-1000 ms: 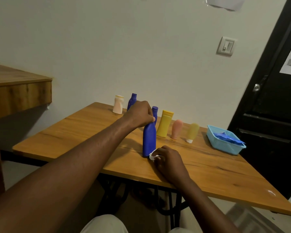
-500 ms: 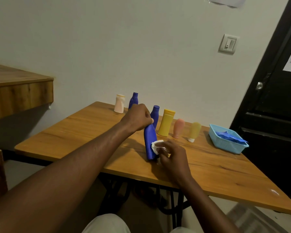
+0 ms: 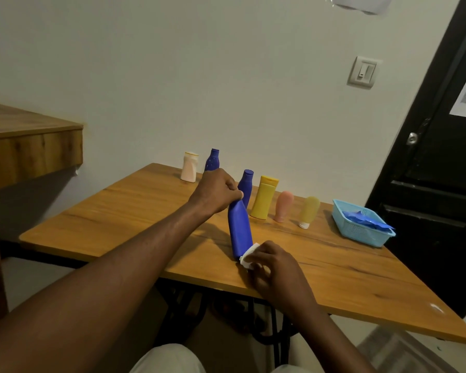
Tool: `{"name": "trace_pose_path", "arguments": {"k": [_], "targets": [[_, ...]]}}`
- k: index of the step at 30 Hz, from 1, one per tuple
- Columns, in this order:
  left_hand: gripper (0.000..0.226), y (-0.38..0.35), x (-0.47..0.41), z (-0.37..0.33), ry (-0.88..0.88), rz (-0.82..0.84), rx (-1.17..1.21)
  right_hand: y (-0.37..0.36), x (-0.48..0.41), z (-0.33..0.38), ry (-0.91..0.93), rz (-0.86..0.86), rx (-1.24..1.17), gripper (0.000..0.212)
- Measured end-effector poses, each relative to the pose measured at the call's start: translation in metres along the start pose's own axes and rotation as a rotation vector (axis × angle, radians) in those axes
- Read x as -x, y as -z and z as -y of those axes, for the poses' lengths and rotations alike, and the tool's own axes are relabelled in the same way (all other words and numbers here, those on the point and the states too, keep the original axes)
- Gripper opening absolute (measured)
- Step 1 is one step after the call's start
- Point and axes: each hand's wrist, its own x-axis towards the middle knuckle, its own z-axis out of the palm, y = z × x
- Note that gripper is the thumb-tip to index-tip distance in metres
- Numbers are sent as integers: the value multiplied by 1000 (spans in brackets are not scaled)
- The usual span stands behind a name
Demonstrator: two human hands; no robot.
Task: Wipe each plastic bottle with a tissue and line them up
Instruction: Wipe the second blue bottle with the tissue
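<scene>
My left hand grips the neck of a tall blue bottle that leans with its top to the left and its base on the wooden table. My right hand pinches a white tissue against the bottle's base. Behind stand a second blue bottle, a yellow bottle, a pink tube and a pale yellow tube. Further back left are a cream bottle and a dark blue bottle.
A light blue basket holding blue plastic sits at the table's right side. A black door stands to the right, a wooden shelf to the left. A small white scrap lies near the table's right front corner.
The blue bottle went from upright to leaning left. My right hand wiped up the lower body with the tissue, then came back down to the base.
</scene>
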Motion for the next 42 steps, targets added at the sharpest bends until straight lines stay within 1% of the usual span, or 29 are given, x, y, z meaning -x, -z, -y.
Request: {"name": "trace_pose_path", "arguments": {"k": [3,4,5,9,11,13,15,18,21,24,30,32,35,37,38,39,42], "targets": [[11,-1,0,-1,3,8,-2,3,-4,-1,-31,-153,-79,29],[11,-2,0,-2,2,11,-2,2,-6,0,-33,-178,-85,31],[11,-2,0,-3,-1,11,-2,1,-8,0,-27,-178,-75,33],[12,-1,2,-7,-22,12,15,-9,-7,-3,-8,-51,23,37],[9,1,2,-8,-38,21,36,-11,-2,-7,-30,-35,41,32],[8,3,2,-11,-54,37,48,-9,0,-11,-79,-53,50,29],[8,3,2,-13,-74,56,50,-4,2,-14,-124,-117,-20,26],[13,3,4,-17,-125,106,76,7,-1,-15,-136,-303,-192,25],[17,2,8,-24,-177,165,97,19,-14,-13,-75,-438,-184,30],[17,2,11,-30,-205,187,92,28,-31,-3,-38,-475,-173,29],[15,8,19,-34,-229,202,105,13,-23,2,-9,-367,-181,28],[14,11,19,-32,-221,211,114,1,-10,-2,-52,-248,-183,26],[13,13,18,-32,-220,211,104,-8,0,-3,-81,-65,-89,23],[14,14,18,-33,-218,220,101,-6,-1,-3,-95,-27,-109,22],[15,14,18,-33,-215,229,103,-3,-2,-4,-106,-36,-153,21],[16,15,18,-33,-216,239,106,-1,-4,-5,-112,-81,-206,21],[19,15,19,-34,-239,261,88,10,-9,-7,-109,-392,-328,20]]}}
